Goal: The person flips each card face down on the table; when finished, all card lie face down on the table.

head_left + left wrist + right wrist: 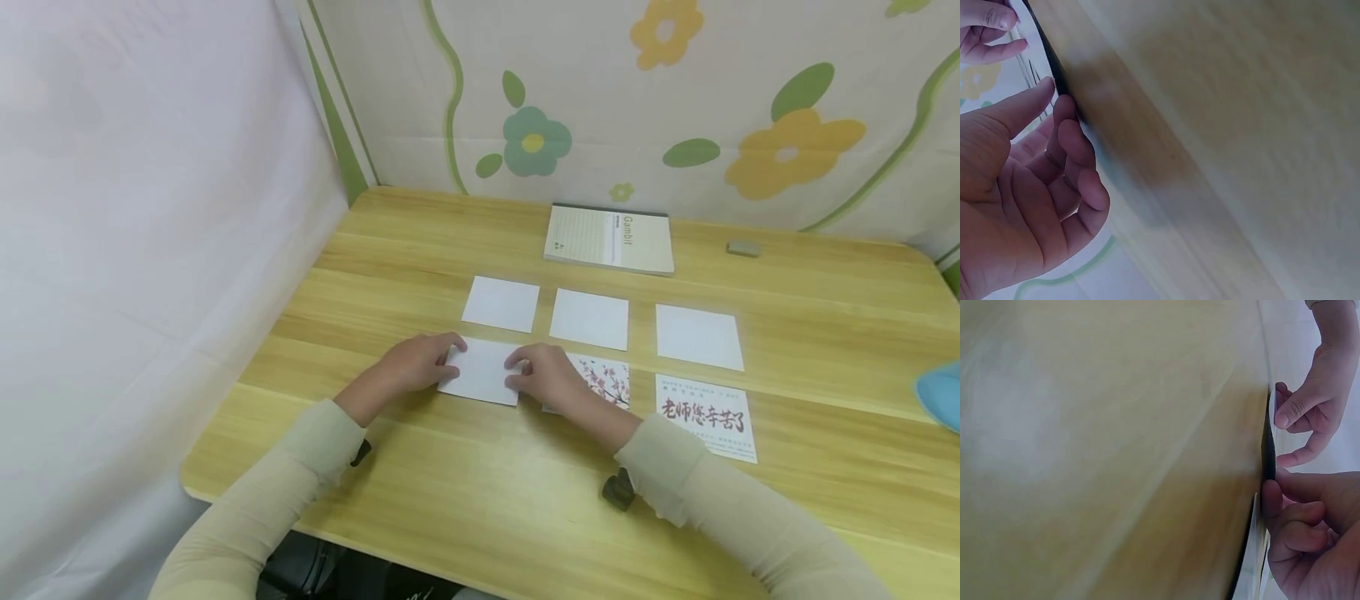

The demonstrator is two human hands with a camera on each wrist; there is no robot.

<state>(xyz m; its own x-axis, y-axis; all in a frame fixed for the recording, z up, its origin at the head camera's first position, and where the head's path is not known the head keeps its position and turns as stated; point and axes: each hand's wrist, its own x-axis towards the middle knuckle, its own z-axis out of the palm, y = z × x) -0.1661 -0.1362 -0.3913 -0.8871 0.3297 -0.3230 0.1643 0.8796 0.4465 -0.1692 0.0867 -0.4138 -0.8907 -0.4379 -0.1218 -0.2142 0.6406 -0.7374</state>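
My left hand (pixel 415 362) and right hand (pixel 553 372) pinch a white card (pixel 480 377) just below the frame's centre

If my right sleeve (pixel 663 462) drags, it could knock the blossom card (pixel 606 375) or lettered card (pixel 705 417) askew; uneven pulling might bend mine. I count six cards: three blank ones (pixel 501 304) above, plus these three; one notepad (pixel 609 239) at upper centre, one grey block (pixel 743 249) upper right

Your sleeves (pixel 300 462) are beige, and the card (pixel 483 371) you hold is plain white. The blossom card (pixel 604 380) is reddish on white, the surface (pixel 465 492) yellow wood-grained, the backdrop (pixel 592 92) white with orange and teal flowers.
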